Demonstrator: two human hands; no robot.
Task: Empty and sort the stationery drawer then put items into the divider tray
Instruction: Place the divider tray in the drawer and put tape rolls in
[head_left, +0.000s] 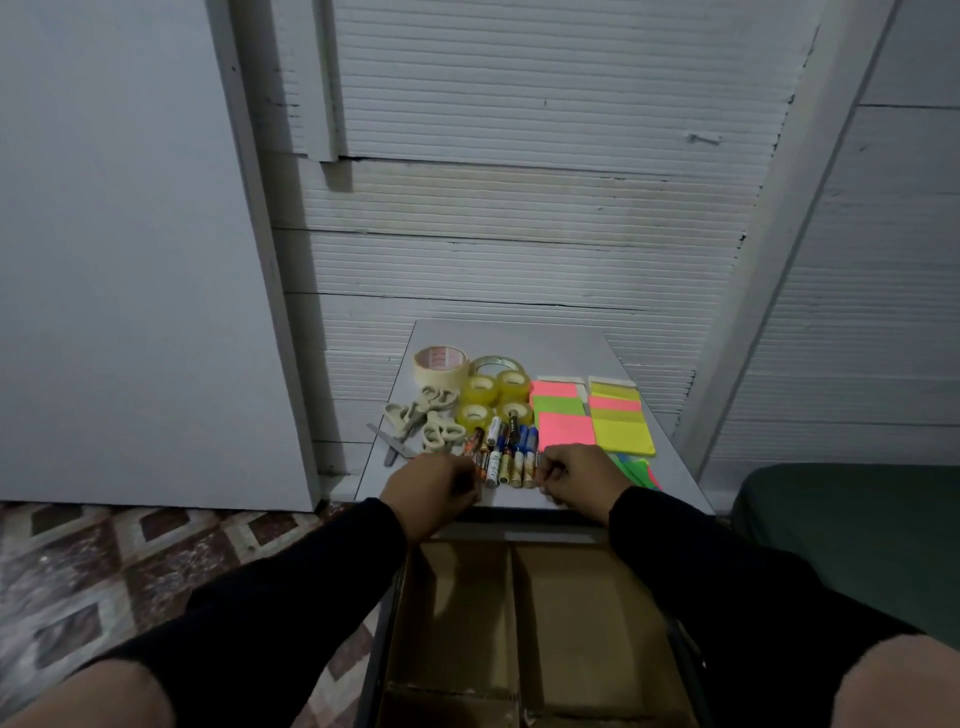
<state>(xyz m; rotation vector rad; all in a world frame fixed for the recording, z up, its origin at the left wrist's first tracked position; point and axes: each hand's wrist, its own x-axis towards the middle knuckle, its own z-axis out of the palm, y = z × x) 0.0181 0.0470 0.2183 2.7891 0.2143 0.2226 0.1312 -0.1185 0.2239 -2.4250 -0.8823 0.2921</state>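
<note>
left hand (434, 480): fingers curled at left end of battery row, grip contents unclear
right hand (576, 474): curled at right end, same doubt
batteries (506, 454): table (519, 338) front, between hands
divider tray (511, 597): cardboard, below table edge
scissors (426, 421): left of batteries
sticky notes (592, 415): right

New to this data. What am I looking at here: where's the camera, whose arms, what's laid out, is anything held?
There is no robot. A person wears one wide-angle camera on the head, looking down at their own arms in black sleeves.

On the small grey tabletop lie sorted groups: cream-handled scissors, a beige masking tape roll, clear yellowish tape rolls, a cluster of small batteries, and neon pink, green and yellow sticky note pads.

Below is the brown cardboard divider tray, with nothing visible in its compartments.

The left hand and right hand are curled at either end of the battery row; whether they actually grip any is unclear.
</note>
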